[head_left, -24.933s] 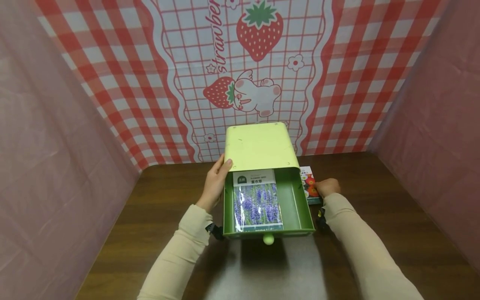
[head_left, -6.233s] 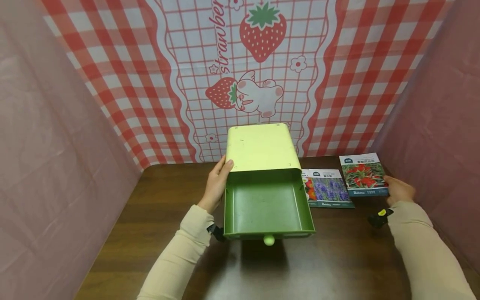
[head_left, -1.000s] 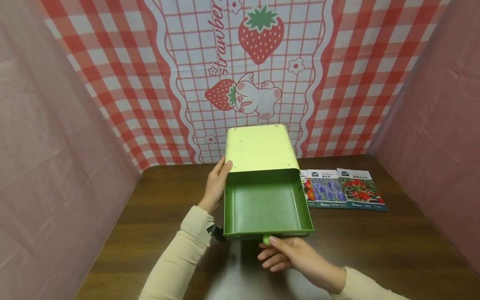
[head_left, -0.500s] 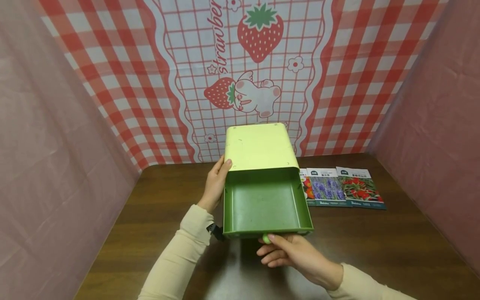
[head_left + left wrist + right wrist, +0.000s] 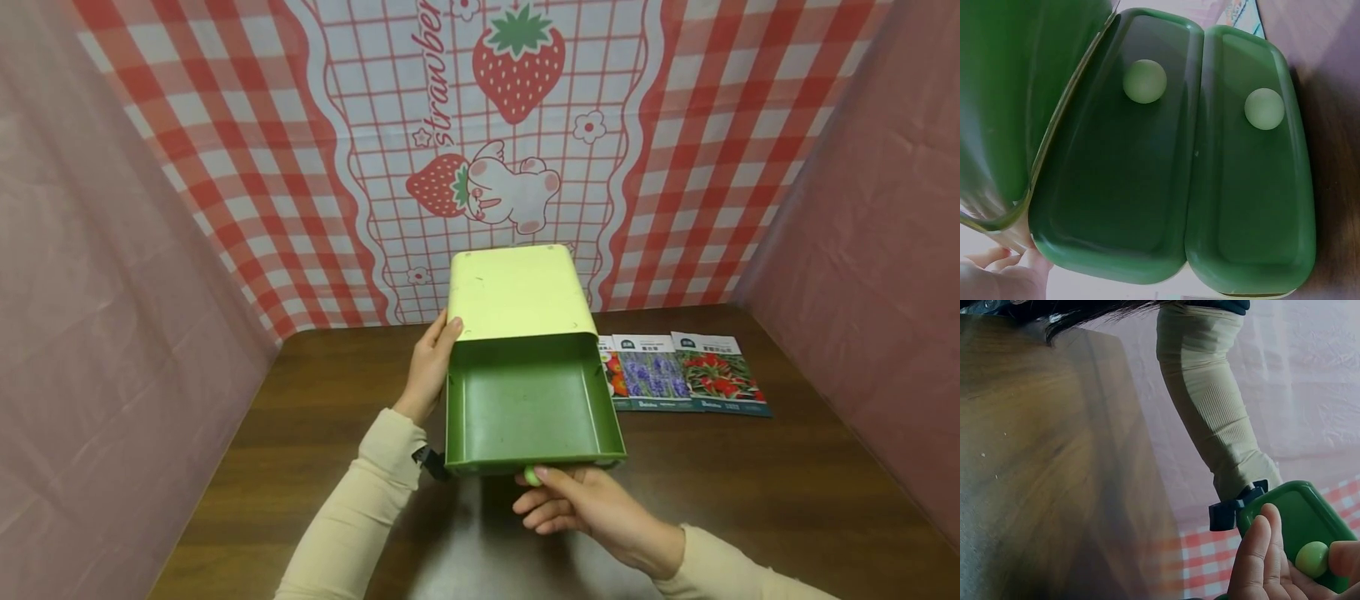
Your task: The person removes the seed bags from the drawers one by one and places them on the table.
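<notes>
The green cabinet (image 5: 522, 293) partly hides the leftmost of three flower packets (image 5: 656, 375).

From above, the head view shared the knob (image 5: 1312, 560) with the right wrist's; the left's, seemingly sideways, closely faced drawers (image 5: 1122, 175)

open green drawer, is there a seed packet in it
No, the open green drawer is bare inside, and the seed packets lie on the table.

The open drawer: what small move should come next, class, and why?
Probably the right hand should push the open drawer inward: it pinches the knob, the left hand rests against the cabinet, and three seed packets lie outside, none visible within.
</notes>
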`<state>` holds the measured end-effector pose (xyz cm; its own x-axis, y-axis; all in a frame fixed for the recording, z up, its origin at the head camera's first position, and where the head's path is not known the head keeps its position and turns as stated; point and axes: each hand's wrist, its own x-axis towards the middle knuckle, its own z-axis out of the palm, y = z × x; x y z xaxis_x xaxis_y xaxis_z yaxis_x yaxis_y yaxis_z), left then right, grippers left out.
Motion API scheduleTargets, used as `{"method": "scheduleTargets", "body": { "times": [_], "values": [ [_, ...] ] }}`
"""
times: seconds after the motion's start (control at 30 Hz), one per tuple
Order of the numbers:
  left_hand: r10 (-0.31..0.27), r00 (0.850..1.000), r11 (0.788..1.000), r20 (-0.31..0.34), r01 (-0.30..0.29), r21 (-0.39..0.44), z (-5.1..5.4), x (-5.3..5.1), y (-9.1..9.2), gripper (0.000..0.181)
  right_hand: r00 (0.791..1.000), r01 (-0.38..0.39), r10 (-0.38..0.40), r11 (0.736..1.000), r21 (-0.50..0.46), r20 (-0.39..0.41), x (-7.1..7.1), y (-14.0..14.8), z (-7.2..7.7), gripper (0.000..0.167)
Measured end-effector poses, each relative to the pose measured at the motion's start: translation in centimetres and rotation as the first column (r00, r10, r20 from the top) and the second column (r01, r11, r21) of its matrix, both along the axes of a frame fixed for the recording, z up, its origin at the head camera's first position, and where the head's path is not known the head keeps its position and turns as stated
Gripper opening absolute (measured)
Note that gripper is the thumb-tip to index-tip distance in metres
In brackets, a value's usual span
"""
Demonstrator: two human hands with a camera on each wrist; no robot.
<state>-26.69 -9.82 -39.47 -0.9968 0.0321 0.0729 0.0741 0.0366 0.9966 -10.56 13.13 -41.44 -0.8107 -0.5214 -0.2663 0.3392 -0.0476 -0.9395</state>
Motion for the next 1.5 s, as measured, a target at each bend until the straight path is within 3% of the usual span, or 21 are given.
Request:
{"method": "scheduleTargets", "body": {
  "times": [0.47,0.87,1.07,1.5],
  "values": [
    [-0.024,1.0,0.999,-0.004,0.024,0.04,0.0,0.1,-0.1,0.068,0.998,0.028,-0.026,0.999,0.036,-0.051,-2.3,0.0,1.4,0.065],
    [-0.036,0.998,0.994,0.046,0.031,0.107,0.3,0.1,0.0,0.068,0.995,0.066,-0.062,0.996,0.057,-0.077,-5.7,-0.4,2.6,0.072],
    [-0.029,0.999,0.995,0.041,0.025,0.094,0.4,0.2,0.1,0.068,0.992,0.089,-0.083,0.994,0.059,-0.097,-7.5,-0.7,2.6,0.073],
    [-0.055,0.997,0.985,0.061,0.044,0.17,0.8,0.2,0.1,0.067,0.98,0.166,-0.162,0.985,0.033,-0.114,-10.7,-1.4,2.8,0.065]
  ]
}}
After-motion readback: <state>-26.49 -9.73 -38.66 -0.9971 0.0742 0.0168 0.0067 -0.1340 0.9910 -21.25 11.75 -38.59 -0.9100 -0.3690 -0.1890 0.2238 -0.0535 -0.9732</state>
